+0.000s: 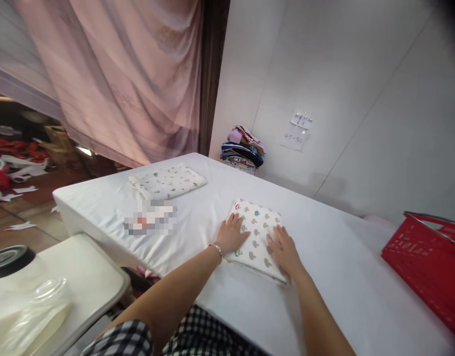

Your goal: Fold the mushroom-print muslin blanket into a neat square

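Note:
A folded white cloth with grey mushroom prints (pixel 257 225) lies on the white-covered table (pixel 323 277) in front of me. My left hand (pixel 231 234) rests flat on its left edge, fingers stretched out; a bracelet sits on that wrist. My right hand (pixel 284 250) lies flat on the cloth's right part, fingers spread. Neither hand grips anything. A second folded printed cloth (pixel 167 181) lies farther off at the table's left end.
A red plastic basket (pixel 427 262) stands at the right edge of the table. A pile of folded colourful clothes (pixel 243 149) sits in the far corner by the wall. A small white side table (pixel 75 282) with a plastic bag is at my left.

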Available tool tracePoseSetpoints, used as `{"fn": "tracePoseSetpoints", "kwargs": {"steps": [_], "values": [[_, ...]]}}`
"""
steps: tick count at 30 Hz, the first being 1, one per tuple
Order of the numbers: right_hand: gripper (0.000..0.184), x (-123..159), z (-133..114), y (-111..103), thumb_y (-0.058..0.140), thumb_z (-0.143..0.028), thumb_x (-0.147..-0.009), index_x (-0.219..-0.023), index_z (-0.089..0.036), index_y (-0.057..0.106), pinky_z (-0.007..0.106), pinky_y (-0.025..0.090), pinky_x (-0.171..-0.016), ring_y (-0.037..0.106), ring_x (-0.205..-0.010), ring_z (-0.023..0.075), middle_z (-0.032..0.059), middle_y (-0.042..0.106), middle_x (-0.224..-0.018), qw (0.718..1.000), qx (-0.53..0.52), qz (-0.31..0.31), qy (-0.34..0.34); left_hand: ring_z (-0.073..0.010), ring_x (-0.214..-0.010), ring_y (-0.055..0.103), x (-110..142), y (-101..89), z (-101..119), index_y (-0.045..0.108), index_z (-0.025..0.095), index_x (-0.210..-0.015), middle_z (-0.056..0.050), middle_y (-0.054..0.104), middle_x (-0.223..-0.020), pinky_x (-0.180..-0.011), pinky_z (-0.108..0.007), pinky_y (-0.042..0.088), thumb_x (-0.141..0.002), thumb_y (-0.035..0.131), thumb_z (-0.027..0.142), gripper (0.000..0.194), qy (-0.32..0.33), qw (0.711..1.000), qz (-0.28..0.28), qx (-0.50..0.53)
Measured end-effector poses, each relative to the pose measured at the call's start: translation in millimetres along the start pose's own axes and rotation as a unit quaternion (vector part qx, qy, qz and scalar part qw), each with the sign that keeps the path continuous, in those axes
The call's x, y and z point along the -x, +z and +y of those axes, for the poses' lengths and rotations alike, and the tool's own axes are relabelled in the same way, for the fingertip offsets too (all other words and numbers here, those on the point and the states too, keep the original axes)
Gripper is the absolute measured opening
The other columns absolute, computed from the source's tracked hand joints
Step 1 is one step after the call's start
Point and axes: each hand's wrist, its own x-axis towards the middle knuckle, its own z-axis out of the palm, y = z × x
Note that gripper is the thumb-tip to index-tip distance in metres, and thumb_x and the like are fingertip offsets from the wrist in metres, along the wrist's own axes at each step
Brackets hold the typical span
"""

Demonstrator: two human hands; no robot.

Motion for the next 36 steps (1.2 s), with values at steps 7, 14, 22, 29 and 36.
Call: {"fn": "tracePoseSetpoints", "kwargs": {"steps": [7, 14, 22, 29, 36], "values": [[0.062, -66, -27, -2, 0.034, -0.045, -0.086, -0.14, -0.015, 0.028, 0.044, 0.006, -0.109, 0.004, -0.138, 0.0205, 0.0085, 0.017, -0.149, 0.989, 0.09, 0.102, -0.055, -0.0225, -0.138, 0.007, 2, 1.7, -1, 0.029, 0.021, -0.139, -0.006, 0.018, -0.15, -0.106, -0.041, 0.024, -0.083, 0.031, 0.056, 0.066, 0.002, 1.0, 0.01, 0.019], [0.058, -94, -29, 60, 0.033, -0.045, -0.087, -0.134, -0.012, 0.038, 0.05, 0.006, -0.107, 0.016, -0.135, 0.0274, 0.0147, 0.025, -0.146, 0.966, 0.236, -0.106, -0.013, -0.0215, -0.138, 0.01, 3, 5.3, -6, 0.031, 0.02, -0.138, -0.006, 0.021, -0.149, -0.106, -0.038, 0.027, -0.083, 0.034, 0.052, 0.063, 0.006, 0.999, 0.033, 0.03], [0.053, -118, -61, 65, 0.024, -0.038, -0.091, -0.138, -0.015, 0.029, 0.044, 0.008, -0.107, 0.009, -0.137, 0.0214, 0.0098, 0.018, -0.149, 0.954, 0.277, -0.114, -0.009, -0.022, -0.138, 0.01, 6, 7.2, -8, 0.032, 0.019, -0.137, -0.006, 0.023, -0.148, -0.106, -0.04, 0.026, -0.083, 0.039, 0.045, 0.061, 0.019, 0.996, 0.046, 0.07], [0.052, -134, -78, 109, 0.018, -0.04, -0.092, -0.138, -0.019, 0.028, 0.043, 0.007, -0.106, 0.012, -0.136, 0.0188, 0.0064, 0.022, -0.148, 0.945, 0.272, -0.181, -0.036, -0.0214, -0.131, 0.026, 10, 4.0, -8, 0.048, 0.02, -0.121, -0.006, 0.042, -0.137, -0.104, -0.037, 0.027, -0.079, 0.049, 0.028, 0.043, 0.022, 0.981, 0.136, 0.139], [0.052, -138, -77, 113, 0.023, -0.039, -0.091, -0.139, -0.019, 0.025, 0.044, 0.007, -0.106, 0.011, -0.136, 0.0194, 0.0067, 0.018, -0.149, 0.938, 0.293, -0.182, -0.039, -0.0196, -0.093, 0.052, 13, -3.3, -3, 0.054, 0.018, -0.076, -0.005, 0.059, -0.085, -0.09, -0.038, 0.034, -0.073, 0.049, 0.013, 0.007, 0.029, 0.973, 0.185, 0.136]]}}
